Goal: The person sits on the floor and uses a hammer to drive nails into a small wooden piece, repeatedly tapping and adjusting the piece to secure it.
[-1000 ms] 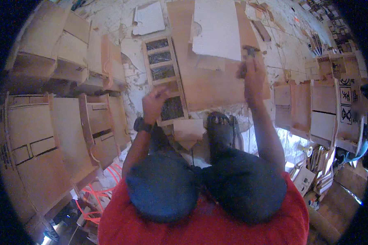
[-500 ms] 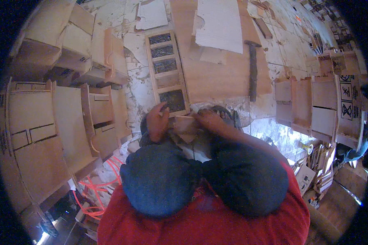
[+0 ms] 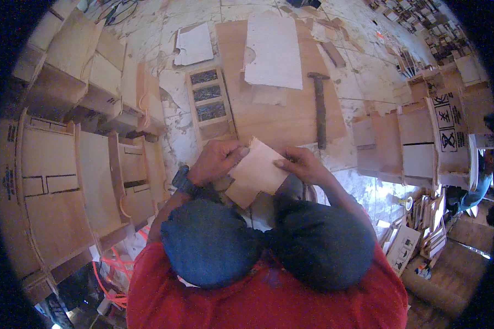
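- The wooden units (image 3: 52,192) at the left are the largest things, standing side by side with open faces and dark outlines.
- Smaller wooden units (image 3: 400,140) stand at the right.
- A brown board (image 3: 291,118) lies flat on the floor beyond the hands.
- A white panel (image 3: 274,55) lies on that board, toward its far side.
- A long divided tray (image 3: 213,121) lies along the board's left edge; dark, thin bits fill its three far compartments, too small to make out. Its near end is hidden by the left hand and the piece.
- The hammer (image 3: 320,109) lies on the right part of the board, handle toward the person, beyond the right hand and apart from it.
- The pale wooden piece (image 3: 258,172) is between the two hands, tilted, above the gap between the knees; its lower edge is notched.
- The left hand (image 3: 217,160) pinches the piece's upper left edge between thumb and curled fingers.
- The right hand (image 3: 304,164) grips the upper right edge, thumb on the upper face, the other fingers partly out of sight.
- A dark watch (image 3: 181,178) sits on the left wrist.
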`<move>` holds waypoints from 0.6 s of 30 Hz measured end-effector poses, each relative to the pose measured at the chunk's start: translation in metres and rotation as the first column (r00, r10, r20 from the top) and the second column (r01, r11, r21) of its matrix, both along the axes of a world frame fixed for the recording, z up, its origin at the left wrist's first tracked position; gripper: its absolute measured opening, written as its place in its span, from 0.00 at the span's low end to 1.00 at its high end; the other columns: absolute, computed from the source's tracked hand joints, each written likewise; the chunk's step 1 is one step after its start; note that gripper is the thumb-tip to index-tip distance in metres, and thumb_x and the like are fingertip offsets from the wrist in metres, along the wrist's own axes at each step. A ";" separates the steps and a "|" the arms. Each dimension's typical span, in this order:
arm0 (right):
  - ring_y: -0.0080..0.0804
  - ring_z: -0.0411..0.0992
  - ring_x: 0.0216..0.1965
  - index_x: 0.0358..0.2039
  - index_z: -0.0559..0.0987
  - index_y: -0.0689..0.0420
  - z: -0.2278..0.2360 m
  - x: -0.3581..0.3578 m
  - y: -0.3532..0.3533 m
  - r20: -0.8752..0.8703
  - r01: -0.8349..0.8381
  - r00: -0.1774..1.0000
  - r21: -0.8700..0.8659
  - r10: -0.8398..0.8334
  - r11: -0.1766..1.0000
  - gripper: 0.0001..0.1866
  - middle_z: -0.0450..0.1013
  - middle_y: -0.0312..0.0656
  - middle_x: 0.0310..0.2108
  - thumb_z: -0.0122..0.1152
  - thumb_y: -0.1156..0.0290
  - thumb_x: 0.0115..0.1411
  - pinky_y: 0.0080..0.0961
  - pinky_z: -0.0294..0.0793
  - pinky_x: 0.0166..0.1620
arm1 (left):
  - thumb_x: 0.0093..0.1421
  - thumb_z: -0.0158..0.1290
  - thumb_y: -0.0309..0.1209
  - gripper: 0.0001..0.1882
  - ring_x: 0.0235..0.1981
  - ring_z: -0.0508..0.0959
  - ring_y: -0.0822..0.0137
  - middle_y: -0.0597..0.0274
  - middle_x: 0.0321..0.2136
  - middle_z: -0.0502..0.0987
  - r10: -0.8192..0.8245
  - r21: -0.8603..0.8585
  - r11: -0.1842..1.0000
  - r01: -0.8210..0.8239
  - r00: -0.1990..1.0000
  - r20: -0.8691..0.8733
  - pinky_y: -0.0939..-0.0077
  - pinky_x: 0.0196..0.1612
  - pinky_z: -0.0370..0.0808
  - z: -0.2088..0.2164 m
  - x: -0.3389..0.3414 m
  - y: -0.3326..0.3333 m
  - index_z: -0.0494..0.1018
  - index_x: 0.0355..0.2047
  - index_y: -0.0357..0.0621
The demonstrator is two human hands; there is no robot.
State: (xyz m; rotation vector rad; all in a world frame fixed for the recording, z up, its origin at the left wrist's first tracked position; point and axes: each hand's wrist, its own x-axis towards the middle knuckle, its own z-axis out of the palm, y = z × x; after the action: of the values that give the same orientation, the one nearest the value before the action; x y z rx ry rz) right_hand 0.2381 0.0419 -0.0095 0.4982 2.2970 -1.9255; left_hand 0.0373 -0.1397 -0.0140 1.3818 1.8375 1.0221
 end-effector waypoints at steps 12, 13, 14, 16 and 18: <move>0.18 0.71 0.34 0.41 0.78 0.61 0.008 0.022 0.008 0.072 0.221 0.974 -0.112 -0.214 0.969 0.14 0.75 0.33 0.32 0.61 0.65 0.60 0.20 0.71 0.38 | 0.67 0.45 0.41 0.18 0.22 0.70 0.77 0.69 0.21 0.71 0.590 0.047 0.674 -0.737 0.576 0.566 0.76 0.25 0.68 -0.013 -0.016 0.001 0.73 0.30 0.39; 0.19 0.71 0.34 0.41 0.78 0.60 0.007 0.024 0.007 0.040 0.239 0.971 -0.123 -0.236 0.963 0.14 0.75 0.33 0.33 0.61 0.64 0.60 0.20 0.71 0.38 | 0.67 0.45 0.40 0.17 0.23 0.70 0.77 0.68 0.21 0.72 0.637 0.036 0.667 -0.744 0.594 0.492 0.76 0.25 0.68 -0.015 -0.022 -0.001 0.73 0.30 0.38; 0.20 0.71 0.34 0.41 0.79 0.59 0.005 0.026 0.006 0.031 0.250 0.968 -0.138 -0.248 0.958 0.14 0.76 0.33 0.34 0.61 0.63 0.60 0.21 0.71 0.39 | 0.66 0.46 0.39 0.17 0.23 0.71 0.77 0.68 0.22 0.72 0.634 0.099 0.676 -0.730 0.645 0.426 0.76 0.25 0.69 -0.018 -0.028 -0.003 0.73 0.31 0.38; 0.20 0.71 0.34 0.41 0.79 0.59 0.003 0.029 0.006 -0.012 0.279 0.959 -0.112 -0.282 0.954 0.14 0.75 0.33 0.34 0.61 0.63 0.60 0.20 0.71 0.38 | 0.62 0.50 0.36 0.14 0.25 0.76 0.63 0.58 0.25 0.77 0.765 -0.123 0.639 -0.759 0.644 0.000 0.67 0.31 0.72 -0.018 -0.063 -0.018 0.74 0.35 0.35; 0.20 0.71 0.34 0.41 0.78 0.59 0.006 0.030 0.007 0.004 0.276 0.961 -0.055 -0.276 0.960 0.13 0.75 0.33 0.34 0.61 0.63 0.60 0.20 0.71 0.37 | 0.59 0.52 0.34 0.14 0.29 0.78 0.53 0.51 0.28 0.78 0.671 -0.134 0.610 -0.781 0.599 -0.437 0.62 0.35 0.74 -0.024 -0.084 -0.027 0.75 0.38 0.34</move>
State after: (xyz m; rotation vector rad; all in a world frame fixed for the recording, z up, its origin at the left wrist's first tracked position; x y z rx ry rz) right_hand 0.2684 0.0487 -0.0038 0.8499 2.2710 -2.1029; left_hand -0.0469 -0.1663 -0.0385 0.5762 2.8289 0.8002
